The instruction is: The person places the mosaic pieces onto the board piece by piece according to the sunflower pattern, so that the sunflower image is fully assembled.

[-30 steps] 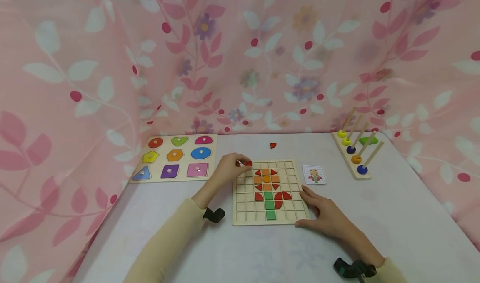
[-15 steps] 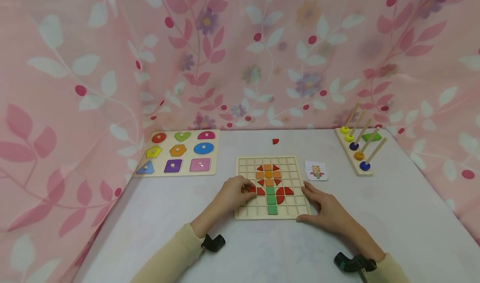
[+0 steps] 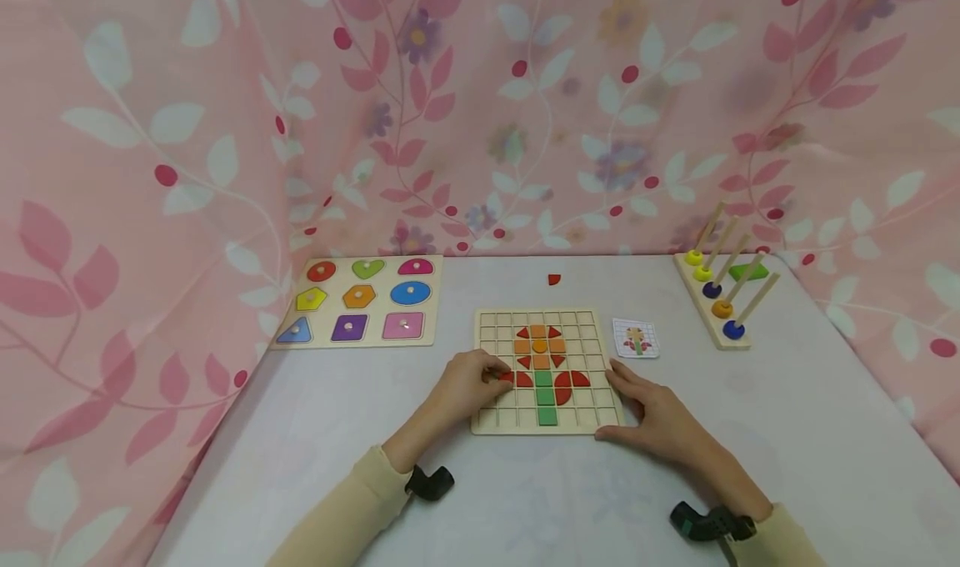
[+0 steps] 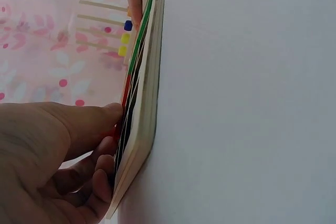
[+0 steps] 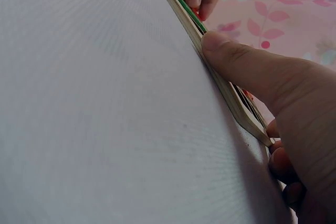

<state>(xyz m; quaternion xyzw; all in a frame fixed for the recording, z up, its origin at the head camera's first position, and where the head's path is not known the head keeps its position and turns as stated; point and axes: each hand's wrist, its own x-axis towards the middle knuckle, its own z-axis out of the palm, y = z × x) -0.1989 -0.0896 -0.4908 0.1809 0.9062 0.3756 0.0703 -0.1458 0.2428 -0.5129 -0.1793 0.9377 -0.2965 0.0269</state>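
Observation:
A square wooden grid board (image 3: 573, 419) lies on the table, bearing a flower pattern of orange, red and green pieces. My left hand (image 3: 467, 388) pinches a red quarter-circle piece (image 3: 507, 376) between thumb and fingers, low over the board's left side, beside another red quarter circle (image 3: 524, 379). Fingers partly cover the pinched piece. At the board's right edge rests my right hand (image 3: 660, 421), thumb near the front corner and fingers spread along the side. In the right wrist view, its thumb (image 5: 231, 56) touches the board's edge.
A loose red quarter circle (image 3: 554, 279) lies behind the board. A pattern card (image 3: 636, 338) is to its right. Far left is a knobbed shape puzzle (image 3: 429, 329); far right, a peg stand (image 3: 738, 343) with colored beads and a green piece (image 3: 748, 272) beside it.
My left hand has brought the red quarter circle from the board's upper left down to the row beside the other red quarter circle. The right hand stays at the board's right edge.

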